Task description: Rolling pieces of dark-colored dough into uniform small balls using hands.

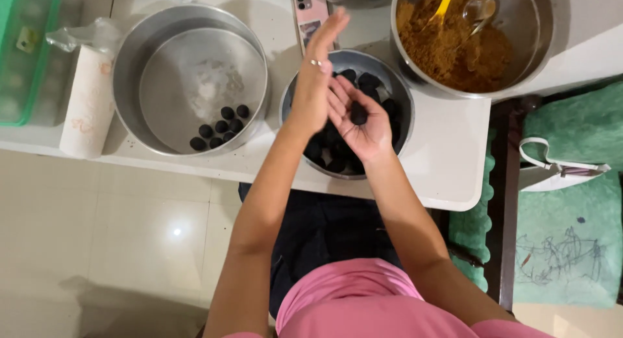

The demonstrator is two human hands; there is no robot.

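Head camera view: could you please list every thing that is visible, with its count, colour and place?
Dark ball: one, black, on right palm.
Steel bowl: one, grey, under the hands, holding dark balls.
Round pan: one, grey, left; seven black balls and white powder inside.
Big bowl: one, steel, top right, with brown crumbs and a yellow tool.
Phone: one, pink, top centre.
Paper roll: one, white, far left.
Table: one, white.
Left hand: upright, above the palm.
Right hand: open, palm up.
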